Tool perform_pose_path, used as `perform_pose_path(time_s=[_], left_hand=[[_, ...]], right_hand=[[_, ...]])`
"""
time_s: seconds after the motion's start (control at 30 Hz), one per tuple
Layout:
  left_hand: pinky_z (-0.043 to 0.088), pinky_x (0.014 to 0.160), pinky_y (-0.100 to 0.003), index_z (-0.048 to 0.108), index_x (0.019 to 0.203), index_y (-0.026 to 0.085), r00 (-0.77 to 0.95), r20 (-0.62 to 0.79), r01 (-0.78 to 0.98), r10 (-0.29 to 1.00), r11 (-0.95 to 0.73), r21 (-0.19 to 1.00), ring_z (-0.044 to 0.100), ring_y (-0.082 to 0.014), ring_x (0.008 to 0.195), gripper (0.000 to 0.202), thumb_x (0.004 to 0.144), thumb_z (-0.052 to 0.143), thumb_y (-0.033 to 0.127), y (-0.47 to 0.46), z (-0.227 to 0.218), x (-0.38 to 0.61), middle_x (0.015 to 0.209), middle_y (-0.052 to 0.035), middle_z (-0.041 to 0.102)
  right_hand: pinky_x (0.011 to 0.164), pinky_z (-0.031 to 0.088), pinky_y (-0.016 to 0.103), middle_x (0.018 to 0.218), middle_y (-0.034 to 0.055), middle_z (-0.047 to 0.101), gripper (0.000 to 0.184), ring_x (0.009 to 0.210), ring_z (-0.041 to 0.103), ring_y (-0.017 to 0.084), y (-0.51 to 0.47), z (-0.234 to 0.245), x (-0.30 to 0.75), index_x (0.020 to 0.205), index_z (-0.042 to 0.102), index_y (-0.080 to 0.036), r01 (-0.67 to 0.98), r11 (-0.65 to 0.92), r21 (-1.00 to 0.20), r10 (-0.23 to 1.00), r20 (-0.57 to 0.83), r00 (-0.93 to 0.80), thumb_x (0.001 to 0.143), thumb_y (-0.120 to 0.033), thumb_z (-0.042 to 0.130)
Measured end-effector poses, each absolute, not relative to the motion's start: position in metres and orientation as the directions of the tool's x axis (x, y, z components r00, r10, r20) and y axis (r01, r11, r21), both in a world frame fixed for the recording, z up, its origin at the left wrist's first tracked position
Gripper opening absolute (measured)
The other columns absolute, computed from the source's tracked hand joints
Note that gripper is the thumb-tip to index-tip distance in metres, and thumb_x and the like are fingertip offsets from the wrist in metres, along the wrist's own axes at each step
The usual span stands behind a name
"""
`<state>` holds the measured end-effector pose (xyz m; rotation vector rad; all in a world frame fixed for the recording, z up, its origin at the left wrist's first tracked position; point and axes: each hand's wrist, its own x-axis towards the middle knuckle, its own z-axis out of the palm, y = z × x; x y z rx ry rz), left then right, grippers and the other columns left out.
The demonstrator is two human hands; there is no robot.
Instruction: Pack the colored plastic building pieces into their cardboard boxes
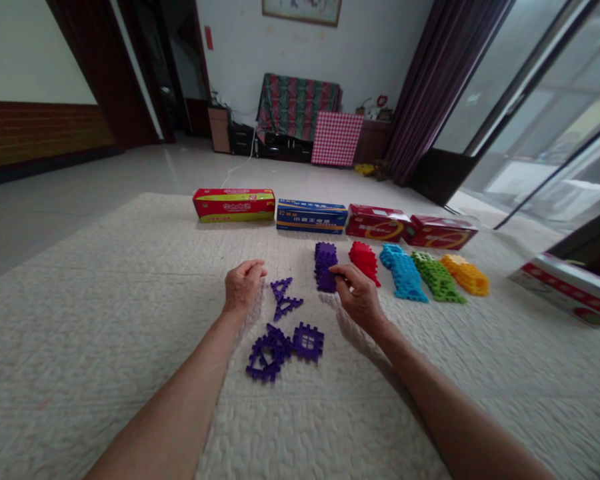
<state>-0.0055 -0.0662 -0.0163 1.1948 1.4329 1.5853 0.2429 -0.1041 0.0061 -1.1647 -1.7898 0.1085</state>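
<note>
My right hand (357,293) has its fingers closed at the edge of a dark purple interlocking tile (329,281), at the near end of a row of overlapping purple tiles (325,257). To the left, my left hand (244,283) is held above the mat with its fingers drawn together and nothing visible in them. Between the hands lie two purple triangular pieces (282,288) (287,307). Closer to me is a small pile of purple notched pieces (269,353), beside a square purple window piece (308,342).
Right of the purple row are rows of red (364,261), blue (404,273), green (439,277) and orange pieces (466,275). Behind them stand a red-and-yellow box (234,205), a blue box (311,217) and two red boxes (377,222) (443,232) on the quilted mat (105,280). Another box (570,290) lies far right.
</note>
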Motion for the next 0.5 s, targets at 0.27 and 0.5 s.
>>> perform_pose_path(time_s=[0.27, 0.5], left_hand=[[0.044, 0.062, -0.029, 0.077, 0.082, 0.018, -0.345, 0.193, 0.085, 0.918, -0.175, 0.981, 0.062, -0.0184, 0.063, 0.02, 0.07, 0.063, 0.025, -0.0662, -0.0154, -0.0036, 0.065, -0.005, 0.07], [0.044, 0.062, -0.028, 0.075, 0.086, 0.016, -0.321, 0.195, 0.117, 0.927, -0.165, 0.979, 0.06, -0.0163, 0.061, 0.023, 0.071, 0.062, 0.028, -0.0672, -0.0144, -0.004, 0.067, -0.0039, 0.07]], right_hand=[[0.086, 0.051, 0.04, 0.101, 0.0097, 0.064, 0.025, 0.096, 0.061, 0.025, -0.1048, 0.0012, 0.2425, 0.103, 0.068, -0.022, 0.732, 0.536, -0.421, 0.73, 0.666, -0.152, 0.086, -0.016, 0.051], [0.091, 0.048, 0.047, 0.106, 0.0117, 0.061, 0.022, 0.102, 0.056, 0.029, -0.1085, 0.0083, 0.2421, 0.104, 0.066, -0.02, 0.792, 0.513, -0.331, 0.703, 0.691, -0.167, 0.083, -0.019, 0.058]])
